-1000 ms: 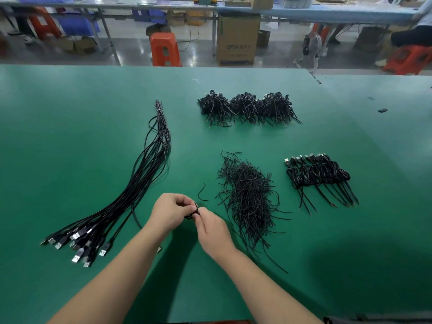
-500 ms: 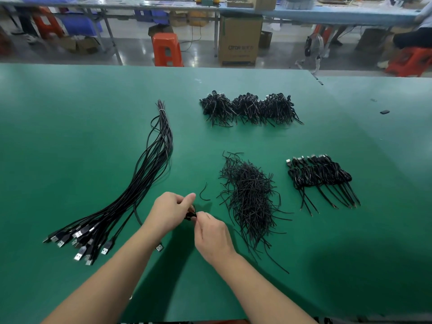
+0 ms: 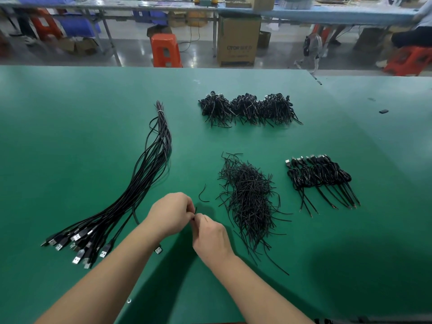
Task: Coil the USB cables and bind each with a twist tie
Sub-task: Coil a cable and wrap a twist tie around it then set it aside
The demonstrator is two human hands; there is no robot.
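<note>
- The left hand (image 3: 171, 213) and right hand (image 3: 211, 235) meet fingertip to fingertip at lower centre of the frame, both pinching a small black piece, apparently a twist tie (image 3: 195, 210) around a coiled cable mostly hidden in the left fist.
- That cable's USB plug (image 3: 159, 250) lies below the left wrist, on the worktop (image 3: 70, 136).
- The tie pile (image 3: 249, 202) lies just right of the right hand, which is the nearer one.
- The uncoiled cables (image 3: 131, 195) run diagonally from lower left to upper centre, nearest the left hand.
- The finished bundles (image 3: 320, 176) sit further right.
</note>
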